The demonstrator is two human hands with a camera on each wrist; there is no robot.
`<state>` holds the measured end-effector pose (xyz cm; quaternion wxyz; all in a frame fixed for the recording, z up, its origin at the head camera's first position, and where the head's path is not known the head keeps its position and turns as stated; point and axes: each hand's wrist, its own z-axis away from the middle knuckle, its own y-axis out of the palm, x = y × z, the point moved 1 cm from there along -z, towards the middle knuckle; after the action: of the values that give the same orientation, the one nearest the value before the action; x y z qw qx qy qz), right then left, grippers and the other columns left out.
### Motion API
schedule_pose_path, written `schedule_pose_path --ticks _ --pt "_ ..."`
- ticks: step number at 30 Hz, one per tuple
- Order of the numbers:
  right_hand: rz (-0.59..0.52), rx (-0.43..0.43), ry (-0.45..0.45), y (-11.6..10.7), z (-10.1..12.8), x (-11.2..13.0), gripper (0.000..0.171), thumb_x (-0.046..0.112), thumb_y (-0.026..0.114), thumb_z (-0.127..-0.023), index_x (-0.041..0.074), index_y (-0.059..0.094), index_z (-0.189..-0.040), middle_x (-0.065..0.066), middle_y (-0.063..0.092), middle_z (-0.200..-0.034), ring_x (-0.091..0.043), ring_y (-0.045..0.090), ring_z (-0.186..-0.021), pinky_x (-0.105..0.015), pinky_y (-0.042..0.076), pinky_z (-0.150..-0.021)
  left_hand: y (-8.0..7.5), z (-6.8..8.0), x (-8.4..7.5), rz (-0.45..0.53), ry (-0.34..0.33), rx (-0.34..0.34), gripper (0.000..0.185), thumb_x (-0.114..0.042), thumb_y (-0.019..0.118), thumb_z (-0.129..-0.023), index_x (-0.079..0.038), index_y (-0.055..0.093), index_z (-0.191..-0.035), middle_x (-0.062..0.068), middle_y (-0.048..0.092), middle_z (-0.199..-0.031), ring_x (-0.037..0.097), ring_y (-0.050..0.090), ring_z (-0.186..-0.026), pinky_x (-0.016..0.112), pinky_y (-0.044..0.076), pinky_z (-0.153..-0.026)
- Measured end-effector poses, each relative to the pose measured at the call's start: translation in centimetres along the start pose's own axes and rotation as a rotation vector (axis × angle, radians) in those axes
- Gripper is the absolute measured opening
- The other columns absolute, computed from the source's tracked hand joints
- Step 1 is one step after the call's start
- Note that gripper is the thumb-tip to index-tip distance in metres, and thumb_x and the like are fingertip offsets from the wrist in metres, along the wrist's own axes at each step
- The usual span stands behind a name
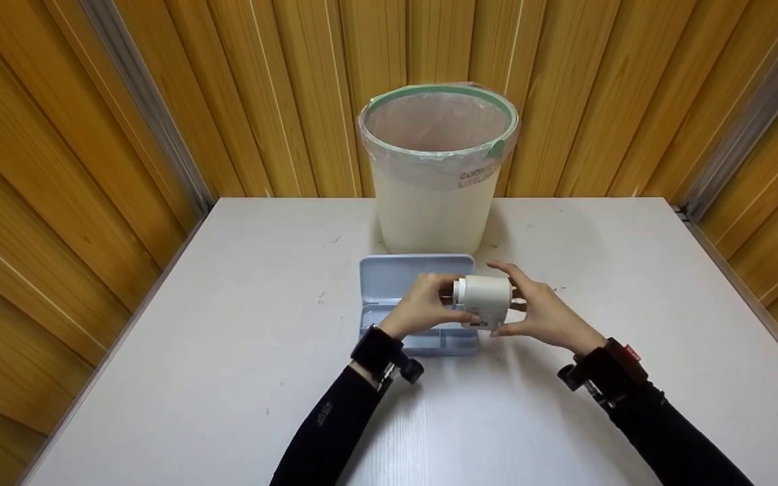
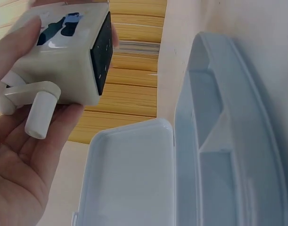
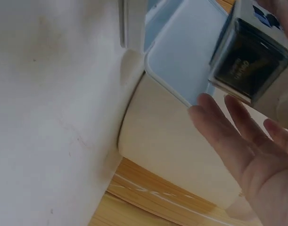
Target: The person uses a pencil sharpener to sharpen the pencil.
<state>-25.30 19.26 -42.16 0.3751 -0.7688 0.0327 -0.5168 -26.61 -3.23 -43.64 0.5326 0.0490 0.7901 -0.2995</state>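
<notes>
From the head view, both hands hold a small white sharpener [image 1: 485,302] in the air, just above an open blue pencil box [image 1: 416,297] that lies on the white desk [image 1: 227,337]. The left hand [image 1: 423,307] grips the end with the little crank. The right hand [image 1: 541,310] cups the other end, with fingers and thumb curled around it. Behind the box stands a white trash bin [image 1: 437,169] with a clear bag over its green rim. It is close to the box, near the wooden wall.

From the left wrist view, the sharpener [image 2: 63,56] rests in the left hand [image 2: 21,155], the thumb on top and the fingers below. Its white crank [image 2: 37,110] sticks out toward the palm. One side of it is a dark panel. The pencil box [image 2: 228,141] lies open beside it, lid flat, with dividers inside. I can see nothing in the parts that show.

From the right wrist view, the right hand [image 3: 247,155] has its fingers [image 3: 214,127] spread just under the dark end of the sharpener [image 3: 250,61]. The box lid [image 3: 181,61] and the bin [image 3: 172,146] are behind it.

I think the sharpener is being held ready to be opened. The next move probably needs one hand to hold the body tight while the other pulls the dark part out, maybe over the bin.
</notes>
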Motion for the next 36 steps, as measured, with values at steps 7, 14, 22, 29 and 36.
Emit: schedule_pose_path --ticks 7,14,22,29,36 --pt "-0.148 -0.064 0.08 0.8 0.2 -1.1 0.089 0.001 0.084 -0.072 0.006 0.036 -0.147 -0.028 0.059 -0.128 -0.042 0.062 -0.117 -0.042 0.055 -0.095 -0.3 0.1 -0.1 -0.023 -0.015 -0.006 0.043 -0.014 0.085 -0.074 -0.004 0.069 -0.113 0.008 0.074 -0.103 0.009 0.068 -0.086 0.023 0.058 -0.078" --pt "-0.193 -0.123 0.129 1.1 0.5 -1.4 0.064 0.005 0.083 -0.075 -0.009 0.054 -0.131 -0.029 0.064 -0.123 -0.04 0.066 -0.112 -0.04 0.056 -0.094 -0.2 0.0 0.0 -0.069 -0.007 -0.005 0.042 -0.017 0.084 -0.077 -0.005 0.068 -0.114 0.009 0.074 -0.106 0.011 0.069 -0.091 0.021 0.057 -0.079" --pt "-0.236 -0.126 0.137 1.3 0.4 -1.8 0.061 0.004 0.083 -0.075 -0.009 0.056 -0.128 -0.03 0.063 -0.124 -0.041 0.065 -0.113 -0.042 0.055 -0.095 -0.5 -0.1 0.1 -0.128 0.01 0.004 0.039 -0.02 0.083 -0.078 -0.006 0.069 -0.112 0.008 0.074 -0.104 0.011 0.069 -0.089 0.019 0.056 -0.078" --pt "-0.211 -0.126 0.137 1.4 0.2 -2.0 0.059 0.005 0.083 -0.075 -0.009 0.057 -0.126 -0.03 0.063 -0.124 -0.042 0.065 -0.112 -0.041 0.055 -0.094 -0.7 0.0 0.0 -0.112 -0.005 0.007 0.041 -0.016 0.083 -0.078 -0.005 0.068 -0.115 0.01 0.074 -0.108 0.017 0.07 -0.093 0.021 0.057 -0.079" --pt "-0.216 -0.116 0.137 1.4 0.1 -2.1 0.059 0.005 0.082 -0.076 -0.008 0.056 -0.127 -0.029 0.062 -0.125 -0.042 0.065 -0.113 -0.045 0.054 -0.095 -0.9 0.2 -0.3 -0.136 -0.003 0.013 0.041 -0.019 0.083 -0.078 -0.006 0.068 -0.115 0.008 0.074 -0.107 0.013 0.07 -0.092 0.02 0.056 -0.079"
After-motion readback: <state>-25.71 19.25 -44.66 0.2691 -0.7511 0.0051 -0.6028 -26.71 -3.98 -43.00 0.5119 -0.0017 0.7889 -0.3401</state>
